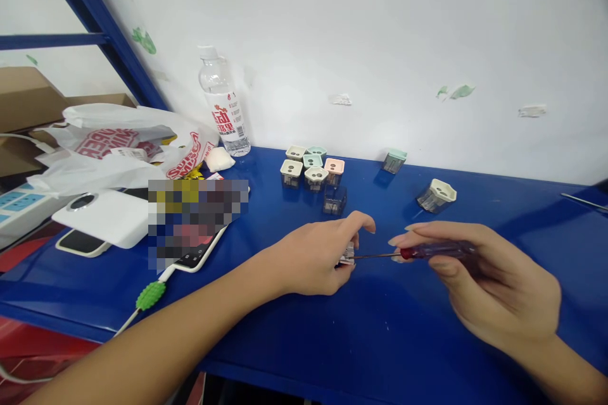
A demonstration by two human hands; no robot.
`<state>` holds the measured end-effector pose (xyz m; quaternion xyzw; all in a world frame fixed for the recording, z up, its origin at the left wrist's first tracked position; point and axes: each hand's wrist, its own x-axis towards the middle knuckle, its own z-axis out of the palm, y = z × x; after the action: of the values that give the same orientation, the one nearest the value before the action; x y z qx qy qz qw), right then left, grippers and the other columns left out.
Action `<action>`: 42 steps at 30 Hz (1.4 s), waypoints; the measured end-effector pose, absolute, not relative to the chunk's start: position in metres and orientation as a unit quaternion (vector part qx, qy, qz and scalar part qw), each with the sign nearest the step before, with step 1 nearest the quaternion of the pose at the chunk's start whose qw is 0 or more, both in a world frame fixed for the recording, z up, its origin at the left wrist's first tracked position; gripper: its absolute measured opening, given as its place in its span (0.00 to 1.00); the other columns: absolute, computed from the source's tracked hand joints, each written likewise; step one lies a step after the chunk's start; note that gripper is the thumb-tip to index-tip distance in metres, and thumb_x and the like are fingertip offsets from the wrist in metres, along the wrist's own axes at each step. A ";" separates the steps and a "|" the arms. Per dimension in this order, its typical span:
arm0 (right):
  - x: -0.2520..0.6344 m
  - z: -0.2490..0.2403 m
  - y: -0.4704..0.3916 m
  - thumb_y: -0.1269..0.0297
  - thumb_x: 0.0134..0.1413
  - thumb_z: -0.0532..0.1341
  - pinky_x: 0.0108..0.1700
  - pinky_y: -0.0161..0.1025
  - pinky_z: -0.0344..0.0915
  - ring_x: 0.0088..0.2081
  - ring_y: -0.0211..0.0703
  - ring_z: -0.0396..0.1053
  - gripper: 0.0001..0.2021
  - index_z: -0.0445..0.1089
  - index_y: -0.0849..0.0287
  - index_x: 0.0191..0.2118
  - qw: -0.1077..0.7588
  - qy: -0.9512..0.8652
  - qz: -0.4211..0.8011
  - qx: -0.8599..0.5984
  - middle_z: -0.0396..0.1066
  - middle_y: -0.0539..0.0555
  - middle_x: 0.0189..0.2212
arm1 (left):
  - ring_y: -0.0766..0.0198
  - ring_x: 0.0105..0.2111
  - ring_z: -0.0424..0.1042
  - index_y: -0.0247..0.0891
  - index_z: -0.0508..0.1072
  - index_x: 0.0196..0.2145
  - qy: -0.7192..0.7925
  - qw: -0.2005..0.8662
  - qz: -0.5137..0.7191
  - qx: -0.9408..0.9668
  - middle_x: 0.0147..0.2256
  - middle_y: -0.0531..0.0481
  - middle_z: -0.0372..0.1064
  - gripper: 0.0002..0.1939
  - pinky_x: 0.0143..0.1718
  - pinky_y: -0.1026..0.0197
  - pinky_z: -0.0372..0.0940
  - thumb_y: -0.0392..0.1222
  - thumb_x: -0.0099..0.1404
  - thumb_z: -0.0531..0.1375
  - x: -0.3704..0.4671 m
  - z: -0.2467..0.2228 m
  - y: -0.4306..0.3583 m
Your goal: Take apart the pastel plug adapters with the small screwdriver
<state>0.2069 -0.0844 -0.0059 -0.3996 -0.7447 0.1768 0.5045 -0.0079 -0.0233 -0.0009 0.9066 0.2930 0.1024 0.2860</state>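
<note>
My left hand is closed round a small pencil sharpener piece, pale with a metallic look. Most of that piece is hidden by the fingers. In my right hand is a screwdriver with a dark translucent handle and a red collar. Its thin shaft points left, and the tip reaches the piece in my left hand. Just beyond my left hand lies a dark see-through sharpener container without a coloured top. Several sharpeners with cream, mint and peach tops, such as a peach one, stand grouped behind it.
A mint sharpener and a cream one lie apart to the right. A water bottle stands against the wall. Plastic bags, a white device and a cabled phone crowd the left. A thin rod lies far right.
</note>
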 end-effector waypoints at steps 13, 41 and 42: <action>0.206 0.001 -0.087 0.59 0.61 0.59 0.32 0.39 0.73 0.31 0.43 0.74 0.24 0.59 0.43 0.62 0.453 -0.808 0.066 -0.371 0.75 0.51 0.33 | 0.58 0.43 0.71 0.43 0.52 0.53 0.268 0.295 0.096 0.912 0.46 0.48 0.67 0.24 0.42 0.58 0.65 0.35 0.61 0.56 -0.005 -0.006 -0.025; 0.207 0.010 -0.083 0.69 0.62 0.54 0.40 0.38 0.72 0.36 0.41 0.74 0.27 0.52 0.49 0.65 0.370 -0.819 0.074 -0.431 0.76 0.51 0.38 | 0.57 0.44 0.70 0.40 0.56 0.53 0.261 0.354 0.087 0.894 0.46 0.44 0.68 0.23 0.43 0.56 0.64 0.38 0.63 0.60 -0.002 -0.008 -0.021; 0.207 0.009 -0.083 0.69 0.61 0.56 0.40 0.38 0.72 0.34 0.41 0.74 0.26 0.56 0.48 0.63 0.375 -0.819 0.059 -0.430 0.76 0.50 0.35 | 0.57 0.44 0.70 0.40 0.57 0.53 0.262 0.355 0.088 0.893 0.46 0.44 0.68 0.23 0.43 0.56 0.63 0.38 0.63 0.60 -0.002 -0.008 -0.021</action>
<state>0.2066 -0.0830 0.0093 -0.4297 -0.8191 0.0589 0.3755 -0.0023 -0.0213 -0.0079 0.8931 0.2616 0.0876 0.3553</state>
